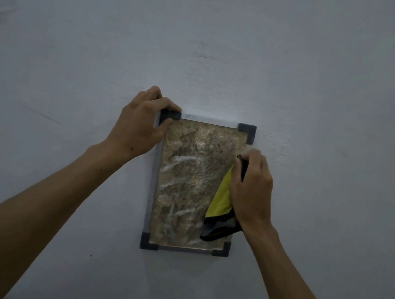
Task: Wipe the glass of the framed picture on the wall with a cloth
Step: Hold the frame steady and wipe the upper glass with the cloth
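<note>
Head view: one framed picture (196,185), one cloth (221,204), two hands, one wall (329,92).

Framed picture: hung upright on the pale wall, just below the middle of the view. Portrait shape, thin light-grey edge strips, four dark corner pieces (246,129). Glass (187,173) over a mottled brown-and-gold surface, streaked with several whitish smears across the middle and lower parts.

Left hand (140,125): at the top left corner of the frame, fingers curled over the top edge, thumb lying across the dark corner piece onto the glass; clamped on the frame.

Right hand (253,184): at the right edge of the frame, about mid-height, fingers closed around the cloth and pressed toward the glass.

Cloth: yellow on one face, dark grey on the other, with a dark border. Bunched under the right palm, with a loose flap hanging down over the lower right part of the glass, ending just above the bottom right corner piece.

Both forearms bare, reaching up from the lower corners.
</note>
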Tool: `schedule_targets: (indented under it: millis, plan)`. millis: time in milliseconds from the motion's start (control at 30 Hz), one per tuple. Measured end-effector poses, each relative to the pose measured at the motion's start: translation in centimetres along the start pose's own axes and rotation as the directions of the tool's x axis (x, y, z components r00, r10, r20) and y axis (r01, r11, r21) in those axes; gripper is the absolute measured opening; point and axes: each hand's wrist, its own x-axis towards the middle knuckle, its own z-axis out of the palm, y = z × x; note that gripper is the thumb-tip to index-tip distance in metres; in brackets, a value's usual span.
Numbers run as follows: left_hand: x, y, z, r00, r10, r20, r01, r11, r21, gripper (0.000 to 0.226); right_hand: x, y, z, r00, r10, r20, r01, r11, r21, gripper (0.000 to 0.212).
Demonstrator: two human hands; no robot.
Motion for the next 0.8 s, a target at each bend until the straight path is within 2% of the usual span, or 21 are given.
schedule_targets:
  millis: [133, 400, 500, 667, 800]
  plan:
    - [-0.1, 0.1, 0.3, 1.0, 0.003, -0.008, -0.003, 1.0, -0.007, 0.023, -1.7, 1.2, -0.3, 0.996, -0.049, 0.075, 0.052, 0.998, -0.039, 0.011]
    - [0.0, 0.2, 0.0, 1.0, 0.004, 0.0, -0.004, 1.0, 0.003, 0.024, 1.7, -0.4, 0.0, 1.0, -0.015, -0.011, 0.015, 1.0, 0.015, 0.011]
    - [0.0, 0.2, 0.1, 1.0, -0.003, -0.002, 0.003, 1.0, 0.004, 0.023, 0.2, -0.1, 0.4, 1.0, -0.017, -0.003, 0.017, 1.0, 0.009, 0.01]
    - [-0.1, 0.3, 0.2, 1.0, -0.01, 0.004, 0.01, 1.0, -0.004, 0.024, -2.6, 1.5, 0.2, 0.991, -0.105, 0.079, 0.109, 0.993, -0.04, 0.008]
    - [-0.1, 0.3, 0.1, 1.0, -0.011, 0.004, 0.011, 1.0, 0.001, 0.024, -0.5, 0.6, 0.1, 0.994, -0.103, 0.046, 0.104, 0.994, -0.016, 0.008]
